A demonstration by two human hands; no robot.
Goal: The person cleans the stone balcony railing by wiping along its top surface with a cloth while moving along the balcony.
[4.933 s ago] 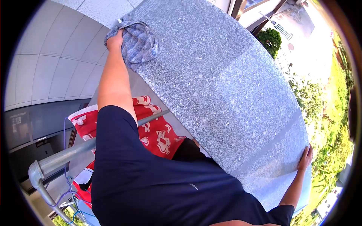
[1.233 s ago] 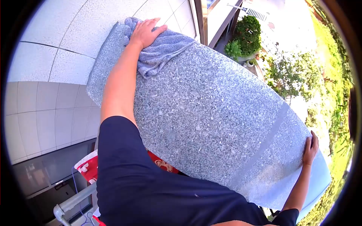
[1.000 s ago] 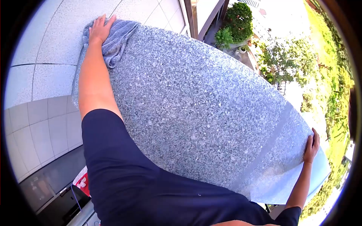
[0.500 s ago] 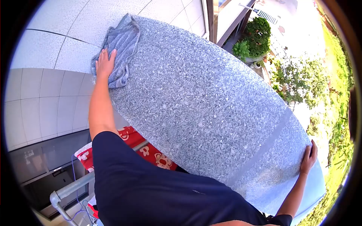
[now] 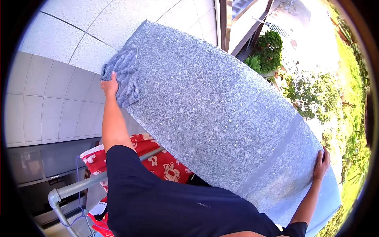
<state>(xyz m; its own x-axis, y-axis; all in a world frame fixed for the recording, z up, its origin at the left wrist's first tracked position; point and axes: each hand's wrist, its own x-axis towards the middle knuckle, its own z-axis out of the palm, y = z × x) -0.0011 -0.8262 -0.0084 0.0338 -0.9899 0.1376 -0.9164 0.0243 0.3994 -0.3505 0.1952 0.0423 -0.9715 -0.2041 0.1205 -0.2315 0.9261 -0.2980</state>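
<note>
A speckled grey stone ledge runs diagonally across the head view. At its upper left end lies a bunched blue-grey cloth, partly over the corner edge. My left hand grips the near side of this cloth, thumb on top and fingers curled at the ledge's edge. Far to the right, my right hand rests over the outer edge of the ledge, with no object visible in it. Its fingers are bent over the edge and partly hidden.
Below the ledge at left, a red floral cloth hangs by a metal rail. A tiled wall stands on the left. Beyond the ledge, far below, are a round bush, paving and sunlit plants.
My left hand and the cloth have come from the far side of the ledge's end to its near corner. Its spread fingers have curled. My right hand stays at the outer edge.
</note>
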